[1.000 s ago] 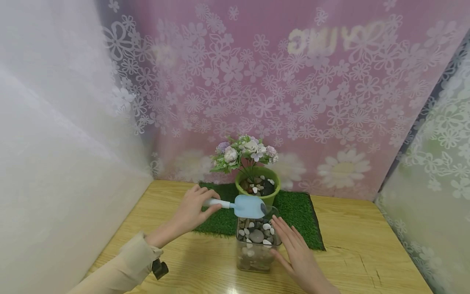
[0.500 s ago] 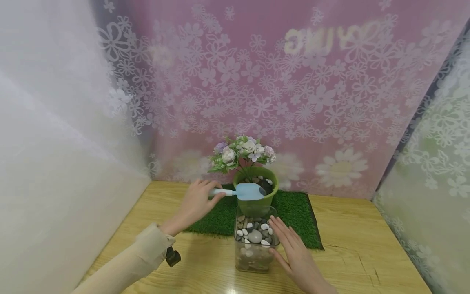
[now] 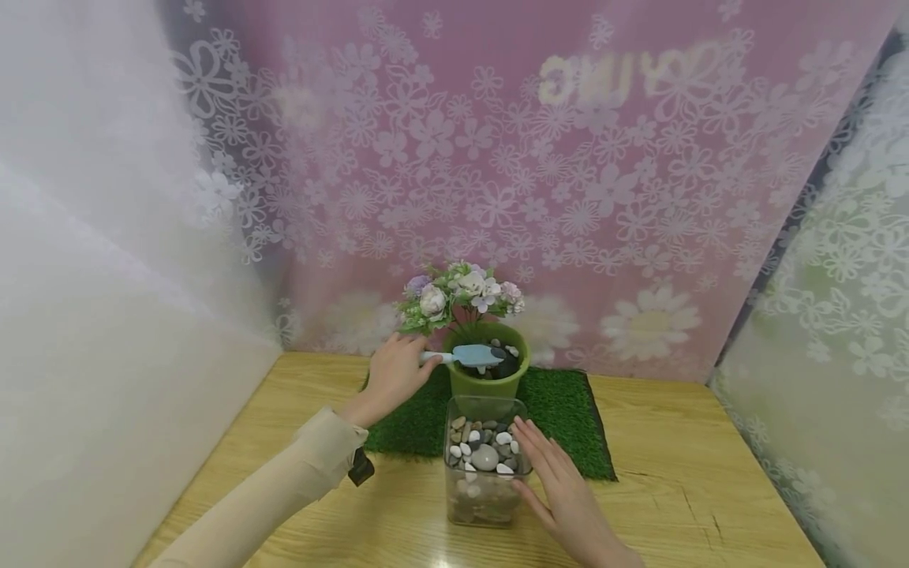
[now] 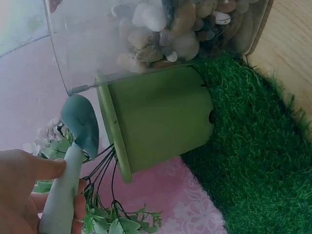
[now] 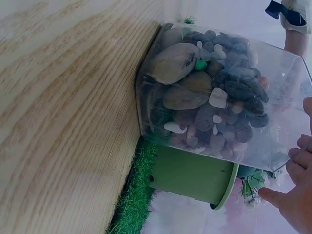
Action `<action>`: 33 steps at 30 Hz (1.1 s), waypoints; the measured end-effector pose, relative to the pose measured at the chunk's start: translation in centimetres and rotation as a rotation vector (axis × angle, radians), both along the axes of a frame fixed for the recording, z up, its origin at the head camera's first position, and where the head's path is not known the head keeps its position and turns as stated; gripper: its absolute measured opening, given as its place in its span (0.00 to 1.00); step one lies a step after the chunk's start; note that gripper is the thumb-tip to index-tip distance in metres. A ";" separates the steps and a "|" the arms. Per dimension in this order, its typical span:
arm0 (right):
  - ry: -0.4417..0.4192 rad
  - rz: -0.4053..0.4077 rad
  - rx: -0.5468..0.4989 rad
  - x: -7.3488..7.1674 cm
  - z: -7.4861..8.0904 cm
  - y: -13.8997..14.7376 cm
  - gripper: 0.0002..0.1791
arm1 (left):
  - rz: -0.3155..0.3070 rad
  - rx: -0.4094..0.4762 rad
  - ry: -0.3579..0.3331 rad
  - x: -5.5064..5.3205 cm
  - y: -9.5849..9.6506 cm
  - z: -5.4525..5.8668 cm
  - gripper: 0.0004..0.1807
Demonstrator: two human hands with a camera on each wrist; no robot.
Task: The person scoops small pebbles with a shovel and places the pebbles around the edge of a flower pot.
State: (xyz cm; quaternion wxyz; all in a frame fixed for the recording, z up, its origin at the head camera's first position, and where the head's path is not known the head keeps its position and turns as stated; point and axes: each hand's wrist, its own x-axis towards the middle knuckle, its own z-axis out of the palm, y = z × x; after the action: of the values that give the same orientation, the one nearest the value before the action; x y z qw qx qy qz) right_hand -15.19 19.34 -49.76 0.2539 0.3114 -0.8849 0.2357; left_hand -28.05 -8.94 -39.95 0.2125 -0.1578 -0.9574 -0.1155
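My left hand (image 3: 398,372) grips the white handle of a small light-blue garden trowel (image 3: 474,356). A dark stone (image 3: 497,353) lies at the blade's tip, over the mouth of a green flowerpot (image 3: 490,388). In the left wrist view the trowel handle (image 4: 62,195) sits between thumb and fingers, beside the pot's rim. The pot holds flowers (image 3: 461,296) and some stones. In front of it stands a clear square container (image 3: 483,505) of mixed pebbles (image 5: 204,97). My right hand (image 3: 568,497) touches the container's right side with its fingers fairly straight.
Pot and part of the container stand by a green artificial grass mat (image 3: 568,422) on a wooden table (image 3: 660,442). A pink floral curtain (image 3: 454,158) hangs right behind the pot. Pale curtains (image 3: 106,276) flank both sides.
The left hand has moved the trowel away from above the pebble container, back to over the pot, its blade now tilted. The right hand stays at the container. The head view has shifted slightly.
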 end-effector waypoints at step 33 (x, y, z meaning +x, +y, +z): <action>-0.021 -0.019 0.001 0.4 0.4 -0.1 0.43 | -0.014 -0.138 0.057 0.3 -0.2 4.1 0.17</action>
State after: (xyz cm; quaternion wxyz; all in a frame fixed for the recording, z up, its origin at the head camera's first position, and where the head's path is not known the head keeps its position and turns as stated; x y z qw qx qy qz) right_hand -14.80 19.20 -49.34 0.2466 0.3009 -0.8905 0.2360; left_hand -27.72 -9.13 -35.85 0.2275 -0.1820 -0.9555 -0.0461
